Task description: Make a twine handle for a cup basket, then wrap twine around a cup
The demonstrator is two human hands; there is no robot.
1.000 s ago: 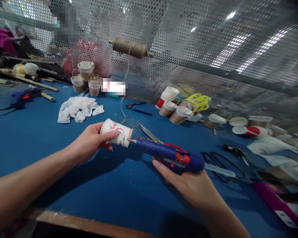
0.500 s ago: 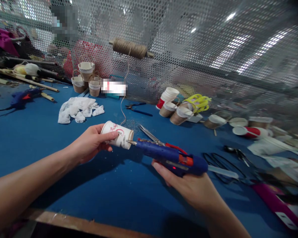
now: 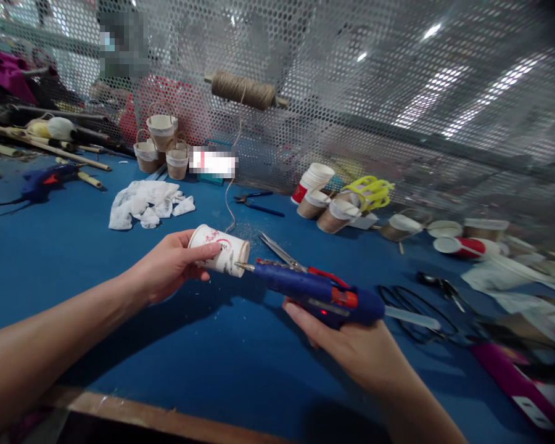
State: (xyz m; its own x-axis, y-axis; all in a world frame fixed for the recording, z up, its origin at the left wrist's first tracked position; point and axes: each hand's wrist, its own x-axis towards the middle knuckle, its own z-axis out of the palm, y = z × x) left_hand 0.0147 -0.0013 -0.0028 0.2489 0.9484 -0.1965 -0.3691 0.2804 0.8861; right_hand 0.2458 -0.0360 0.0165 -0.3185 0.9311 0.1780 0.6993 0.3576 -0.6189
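A white printed paper cup (image 3: 213,242) lies on its side in my left hand (image 3: 176,265), thumb on top and fingers underneath. My right hand (image 3: 333,342) grips a blue hot glue gun (image 3: 305,285) with a small red light and a clear glue stick in its rear. The gun's metal nozzle meets the cup's side near the right-hand end; I cannot tell whether it touches. Twine (image 3: 229,203) runs from a spool (image 3: 243,90) on the mesh down behind the cup. Scissors (image 3: 277,250) lie just beyond the gun, partly hidden by it.
Blue-handled pliers (image 3: 259,202) and crumpled white cloth (image 3: 141,202) lie farther back. Twine-wrapped cups (image 3: 160,145) are stacked at the left rear; more cups (image 3: 333,213) stand at the right rear. Another glue gun (image 3: 49,182) rests at left. A perforated metal screen (image 3: 333,92) bounds the table's back.
Both hands hold nearly the same pose. The glue gun has shifted very slightly, its nozzle still at the cup's side near the right-hand end.
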